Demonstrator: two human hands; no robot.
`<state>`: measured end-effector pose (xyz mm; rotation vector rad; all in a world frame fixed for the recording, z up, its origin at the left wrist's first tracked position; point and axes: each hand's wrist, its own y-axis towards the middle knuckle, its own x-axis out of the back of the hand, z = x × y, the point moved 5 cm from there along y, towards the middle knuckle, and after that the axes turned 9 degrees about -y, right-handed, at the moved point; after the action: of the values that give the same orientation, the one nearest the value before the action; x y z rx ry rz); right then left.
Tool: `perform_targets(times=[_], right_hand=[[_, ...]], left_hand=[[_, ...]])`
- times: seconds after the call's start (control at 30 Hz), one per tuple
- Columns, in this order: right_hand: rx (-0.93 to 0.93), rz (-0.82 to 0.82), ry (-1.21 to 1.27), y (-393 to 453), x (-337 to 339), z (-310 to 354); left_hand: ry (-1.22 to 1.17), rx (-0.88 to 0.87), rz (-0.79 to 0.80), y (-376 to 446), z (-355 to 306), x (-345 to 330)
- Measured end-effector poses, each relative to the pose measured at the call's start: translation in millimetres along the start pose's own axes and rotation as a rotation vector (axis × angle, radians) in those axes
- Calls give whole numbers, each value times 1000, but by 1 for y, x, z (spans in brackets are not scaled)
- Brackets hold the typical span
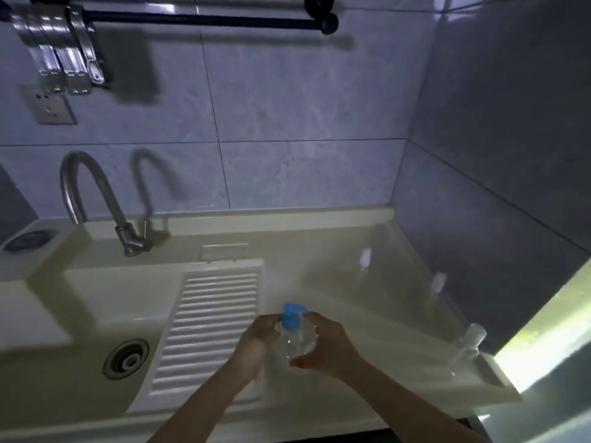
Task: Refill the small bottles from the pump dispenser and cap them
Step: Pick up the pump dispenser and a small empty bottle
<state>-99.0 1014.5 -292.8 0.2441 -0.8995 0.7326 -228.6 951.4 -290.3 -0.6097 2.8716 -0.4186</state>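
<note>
A clear pump dispenser (295, 343) with a blue pump head (291, 316) stands on the cream counter (335, 282) beside the washboard. My left hand (257, 342) grips its left side near the neck. My right hand (323, 342) curls round its right side, thumb low on the body. Three small clear bottles stand along the right of the counter: one with a white cap (364, 260) at the back, a second (437, 284) further right, and a third (470, 342) near the front corner. The picture is blurred, so their fill level is unclear.
A ribbed washboard (208, 327) slopes into the sink basin, whose drain (126, 358) lies at the left. A curved metal tap (96, 199) rises behind it. Tiled walls close in at the back and right; a socket (52, 108) and metal rack hang at the upper left.
</note>
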Motion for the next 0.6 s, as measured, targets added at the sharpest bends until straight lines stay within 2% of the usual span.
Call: perform_targets(times=[0.1, 0.23, 0.3, 0.43, 0.5, 0.6], right_hand=[[90, 65, 72, 1, 2, -8], [144, 134, 133, 1, 2, -17], [166, 163, 121, 3, 3, -18], [204, 185, 92, 7, 6, -21], [214, 185, 91, 10, 7, -21], [205, 189, 109, 16, 5, -26]], left_hand=[[7, 25, -118, -8, 12, -2], [11, -52, -234, -27, 20, -11], [84, -42, -231, -25, 25, -11], [97, -127, -229, -15, 32, -6], [28, -136, -283, -29, 22, -17], [-24, -185, -263, -38, 13, -35]])
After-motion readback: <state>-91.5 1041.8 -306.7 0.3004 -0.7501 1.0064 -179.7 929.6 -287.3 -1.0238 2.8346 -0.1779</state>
